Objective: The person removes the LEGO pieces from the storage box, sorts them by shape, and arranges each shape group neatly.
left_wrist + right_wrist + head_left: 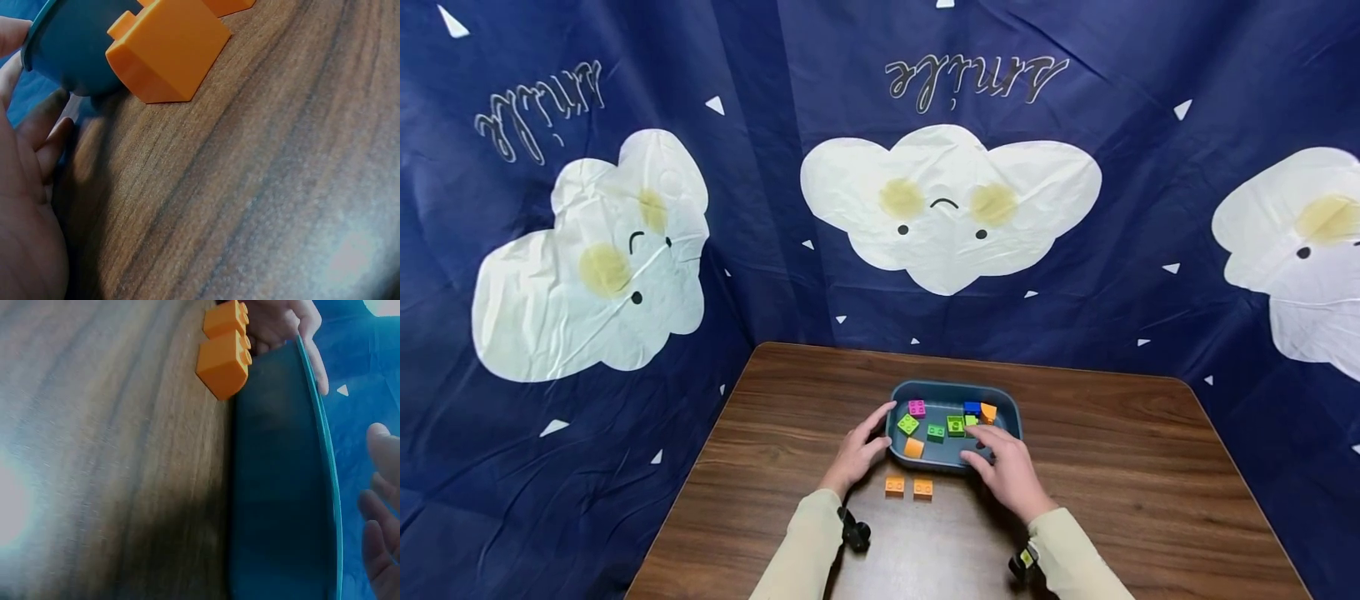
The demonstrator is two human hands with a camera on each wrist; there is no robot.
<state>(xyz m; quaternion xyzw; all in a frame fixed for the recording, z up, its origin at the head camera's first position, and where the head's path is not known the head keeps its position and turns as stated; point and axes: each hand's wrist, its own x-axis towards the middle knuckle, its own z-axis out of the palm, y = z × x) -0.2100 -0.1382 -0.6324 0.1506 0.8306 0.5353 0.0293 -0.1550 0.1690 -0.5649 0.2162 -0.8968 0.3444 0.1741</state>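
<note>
A dark teal plastic tray (951, 460) holds loose toy building bricks. My left hand (854, 454) spreads around the tray's left end, fingertips and thumb resting against its rim, also visible in the left wrist view. Over the tray's right part hangs my right hand (1011, 471), thumb and fingers apart with nothing between them. Nearest its fingertips are a lime brick (955, 426) and a partly covered yellow-green brick (972, 421). On the table before the tray, two orange bricks (894, 487) with sloped or curved fronts stand side by side.
Inside the tray also lie a pink brick (917, 408), another lime brick (907, 425), a green brick (936, 433), a blue brick (972, 408) and orange pieces (913, 448). The wooden table (1120, 467) ends at a blue curtain (760, 275) with cloud prints.
</note>
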